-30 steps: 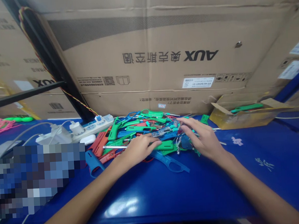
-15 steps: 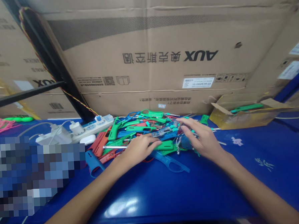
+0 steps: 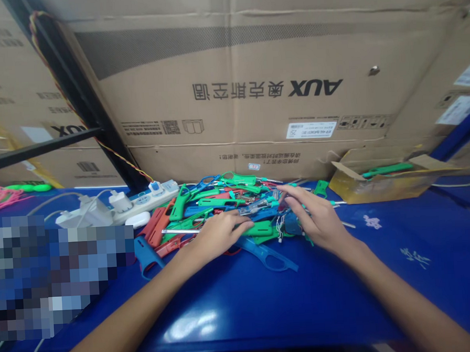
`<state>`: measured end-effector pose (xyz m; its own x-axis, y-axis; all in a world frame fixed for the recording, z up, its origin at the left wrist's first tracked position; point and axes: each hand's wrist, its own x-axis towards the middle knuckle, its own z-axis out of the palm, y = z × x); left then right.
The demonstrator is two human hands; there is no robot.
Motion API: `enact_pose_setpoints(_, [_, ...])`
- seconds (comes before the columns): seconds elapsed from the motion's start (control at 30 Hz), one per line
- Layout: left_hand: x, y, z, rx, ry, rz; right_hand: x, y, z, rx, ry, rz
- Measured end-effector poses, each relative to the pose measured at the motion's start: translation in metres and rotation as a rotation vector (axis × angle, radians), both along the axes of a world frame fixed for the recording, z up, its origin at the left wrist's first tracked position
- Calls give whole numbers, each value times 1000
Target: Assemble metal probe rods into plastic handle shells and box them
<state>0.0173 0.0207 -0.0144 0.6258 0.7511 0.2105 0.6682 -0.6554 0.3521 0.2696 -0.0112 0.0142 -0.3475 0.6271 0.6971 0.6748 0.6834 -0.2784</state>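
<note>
My left hand (image 3: 222,232) is closed around a green lighter-like piece (image 3: 260,229), whose metal rod (image 3: 180,231) sticks out to the left. To the right, my right hand (image 3: 313,214) hovers at the pile with thumb and fingers apart, beside a clear part (image 3: 256,206) and white wires (image 3: 279,229); nothing shows in its grip. Green, red and blue plastic casings lie heaped around both hands. A blue casing with an oval hole (image 3: 268,255) lies in front of them, and another blue casing (image 3: 147,254) is at the pile's left end.
A power strip (image 3: 145,200) with white plugs stands behind left, near a white oval case (image 3: 137,220). An open carton (image 3: 381,186) holding green pieces sits at the right. Large cardboard boxes (image 3: 231,113) line the back; a black post (image 3: 72,84) rises at left.
</note>
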Motion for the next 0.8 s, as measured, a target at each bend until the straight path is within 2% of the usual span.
enact_pose_setpoints(0.8, [0, 0, 0, -8, -8, -6, 0, -1, -1, -30, -2, 0])
